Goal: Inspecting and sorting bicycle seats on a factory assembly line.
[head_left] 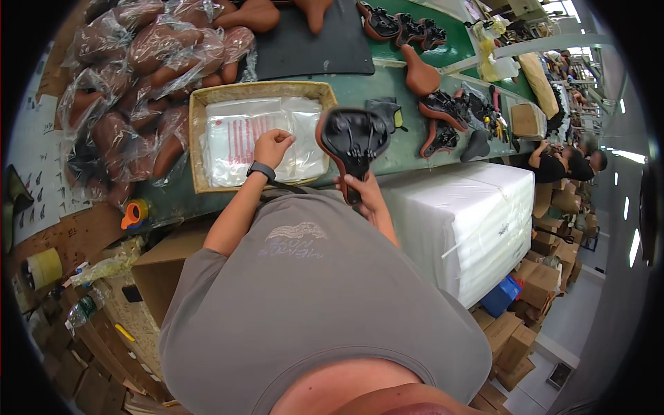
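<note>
- Right at the grip: the right hand (364, 194) was closed around the narrow nose of a bike saddle (353, 138), fingers wrapped tight, holding it underside-up so the black base and rails faced the camera, brown edge showing round the rim.
- Saddle's long axis ran pretty much straight away from the body, nose at the hand, wide rear end out over the green bench (387, 86).
- Left hand (272, 146) was curled with fingertips pinched down on the top clear plastic bag (266, 138) in the stack. Couldn't tell if it actually had a sheet lifted or was just pressing on it.
- Key relation: the bag stack sat just to the left of the saddle, near but not touching, so the saddle's wide end was beside the bags' right edge. Left hand was the nearer one to the bags, obviously.
- Bags lay in a shallow cardboard tray (197, 138) on the bench.
- Further out left: a heap of bagged brown saddles (138, 83) already wrapped.
- Further right: loose unbagged saddles (443, 114), plus a big white wrapped box (470, 221) below the bench edge.
</note>
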`<state>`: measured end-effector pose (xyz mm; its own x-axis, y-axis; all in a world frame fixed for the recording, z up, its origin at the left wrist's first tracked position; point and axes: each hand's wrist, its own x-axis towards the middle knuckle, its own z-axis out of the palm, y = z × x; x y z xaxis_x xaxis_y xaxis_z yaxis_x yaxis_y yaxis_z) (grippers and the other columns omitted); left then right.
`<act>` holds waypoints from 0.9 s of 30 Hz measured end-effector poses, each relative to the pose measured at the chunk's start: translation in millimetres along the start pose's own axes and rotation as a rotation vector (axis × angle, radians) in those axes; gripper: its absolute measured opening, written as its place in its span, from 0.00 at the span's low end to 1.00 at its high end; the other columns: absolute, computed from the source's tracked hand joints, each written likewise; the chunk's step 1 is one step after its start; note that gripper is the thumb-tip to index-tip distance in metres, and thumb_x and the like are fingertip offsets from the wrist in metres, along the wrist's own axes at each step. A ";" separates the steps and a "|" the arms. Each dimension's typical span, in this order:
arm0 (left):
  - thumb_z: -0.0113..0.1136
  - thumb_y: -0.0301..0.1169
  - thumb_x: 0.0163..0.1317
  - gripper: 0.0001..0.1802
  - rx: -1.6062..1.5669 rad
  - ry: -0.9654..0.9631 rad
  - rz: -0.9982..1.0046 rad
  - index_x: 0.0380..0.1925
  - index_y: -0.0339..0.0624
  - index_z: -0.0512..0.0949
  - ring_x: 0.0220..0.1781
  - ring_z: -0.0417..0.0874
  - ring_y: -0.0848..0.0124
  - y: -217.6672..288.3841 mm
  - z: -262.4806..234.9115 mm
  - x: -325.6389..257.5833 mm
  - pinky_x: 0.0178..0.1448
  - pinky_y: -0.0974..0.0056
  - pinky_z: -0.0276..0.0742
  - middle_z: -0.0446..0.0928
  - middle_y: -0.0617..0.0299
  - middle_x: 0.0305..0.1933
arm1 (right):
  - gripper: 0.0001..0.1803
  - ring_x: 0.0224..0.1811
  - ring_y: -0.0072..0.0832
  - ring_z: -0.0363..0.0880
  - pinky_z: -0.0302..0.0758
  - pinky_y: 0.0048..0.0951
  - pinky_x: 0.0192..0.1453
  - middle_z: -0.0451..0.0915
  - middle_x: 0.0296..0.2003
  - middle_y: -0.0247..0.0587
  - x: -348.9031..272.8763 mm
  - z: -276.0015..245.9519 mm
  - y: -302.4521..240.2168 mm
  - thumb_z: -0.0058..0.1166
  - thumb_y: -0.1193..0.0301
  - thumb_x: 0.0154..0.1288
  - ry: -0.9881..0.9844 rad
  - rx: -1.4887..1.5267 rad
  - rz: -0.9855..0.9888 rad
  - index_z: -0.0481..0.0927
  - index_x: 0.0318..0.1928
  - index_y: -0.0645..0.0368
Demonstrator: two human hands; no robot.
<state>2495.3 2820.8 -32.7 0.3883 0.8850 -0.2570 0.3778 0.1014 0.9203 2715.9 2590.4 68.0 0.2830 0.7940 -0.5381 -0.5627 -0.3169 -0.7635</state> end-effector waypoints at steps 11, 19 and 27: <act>0.65 0.34 0.83 0.14 -0.659 -0.226 -0.377 0.57 0.35 0.88 0.52 0.93 0.71 32.2 -75.3 -81.0 0.58 0.66 0.88 0.92 0.58 0.52 | 0.23 0.43 0.36 0.94 0.96 0.37 0.45 0.88 0.46 0.46 82.9 147.6 -15.7 0.70 0.75 0.75 -0.441 -0.018 0.283 0.75 0.65 0.62; 0.63 0.36 0.84 0.12 -1.362 -0.122 -0.197 0.55 0.41 0.86 0.54 0.92 0.68 24.7 -127.8 -102.3 0.62 0.64 0.88 0.91 0.61 0.50 | 0.21 0.42 0.37 0.90 0.92 0.38 0.47 0.87 0.45 0.49 84.5 167.7 -36.2 0.68 0.71 0.78 -0.472 0.153 0.288 0.74 0.64 0.62; 0.68 0.34 0.80 0.07 -1.139 -0.097 -0.239 0.48 0.43 0.84 0.34 0.83 0.78 44.0 -202.6 -84.4 0.39 0.69 0.80 0.83 0.70 0.37 | 0.41 0.51 0.40 0.87 0.88 0.44 0.54 0.83 0.58 0.50 43.5 113.5 -61.9 0.78 0.60 0.68 -0.486 -0.024 -0.057 0.73 0.74 0.63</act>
<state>2308.8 2842.6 89.2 0.4907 0.7546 -0.4356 -0.5034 0.6536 0.5652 2674.9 2703.5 132.4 -0.0853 0.9589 -0.2707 -0.5371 -0.2731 -0.7981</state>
